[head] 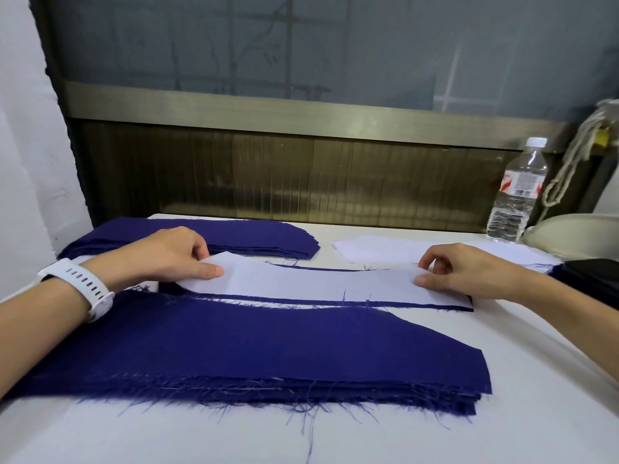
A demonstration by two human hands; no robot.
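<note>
A long white strip of interfacing (318, 283) lies across a navy fabric piece whose edge (335, 303) shows along its near side. My left hand (174, 254), with a white watch on the wrist, pinches the strip's left end. My right hand (459, 271) pinches its right end, thumb on top. A thick stack of navy fabric pieces (254, 356) with frayed edges lies in front of the strip, under my left forearm.
A second navy stack (234, 236) lies at the back left. More white pieces (385, 249) lie at the back right. A water bottle (517, 192) stands at the far right beside a pale rounded object (576, 236). A dark object (596, 272) sits at the right edge.
</note>
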